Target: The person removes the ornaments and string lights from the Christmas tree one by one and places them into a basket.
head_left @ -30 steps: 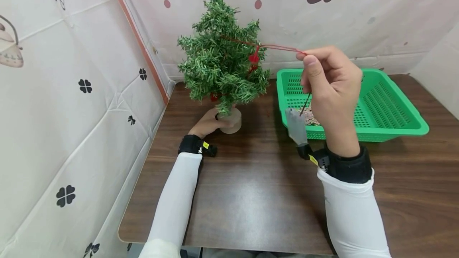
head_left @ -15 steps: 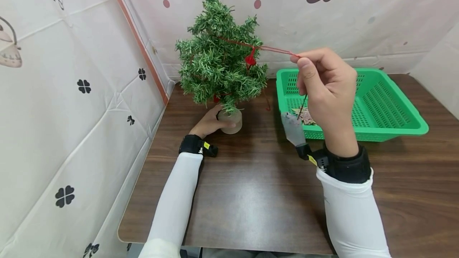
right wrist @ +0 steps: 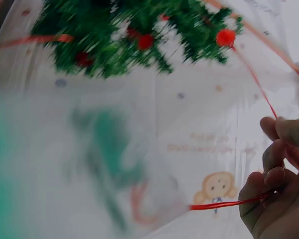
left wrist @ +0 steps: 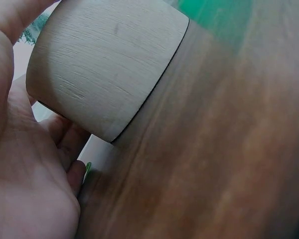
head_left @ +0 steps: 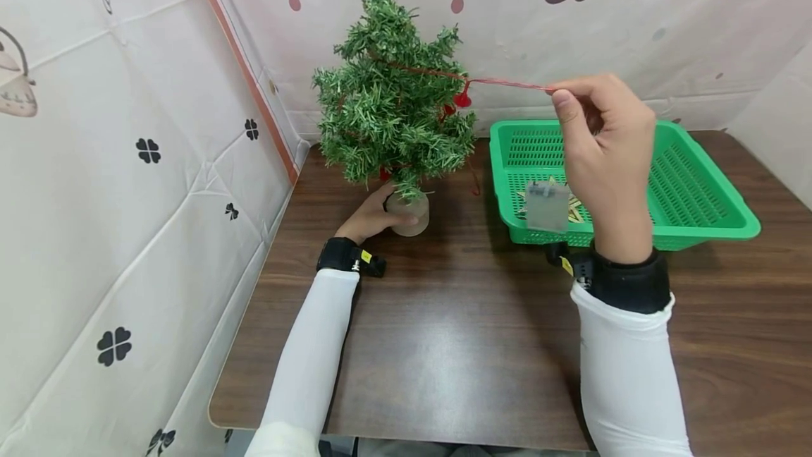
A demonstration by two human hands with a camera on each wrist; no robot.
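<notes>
Item 1: small artificial tree (head_left: 395, 101), green, upright on a dark wood-grain surface (head_left: 444, 344), standing at 11 o'clock of the head view against a patterned backdrop. Red pompoms (head_left: 462, 99) sit among its branches.

Item 2: wooden base (head_left: 409, 214) of the tree, pale and round, resting flat on the surface. The left hand (head_left: 371, 217) is curled round it from the 9 o'clock side; the left wrist view shows palm and fingers (left wrist: 72, 149) pressed against the base wall (left wrist: 104, 64).

Item 3: red string (head_left: 507, 82), thin, running taut from the tree's upper branches toward 3 o'clock. The right hand (head_left: 603, 143), raised above the surface, pinches its free end between thumb and fingertips; the right wrist view shows the string (right wrist: 261, 92) passing into the curled fingers (right wrist: 276, 154), with a further length trailing out toward 9 o'clock.

Item 4: green perforated basket (head_left: 698, 182), at 2 o'clock, just beside the tree but not touching it. Light-coloured small pieces (head_left: 574, 206) lie inside near its front wall, partly hidden by the right hand; their kind cannot be told.

Item 5: white sleeves and black wrist straps on both arms.
</notes>
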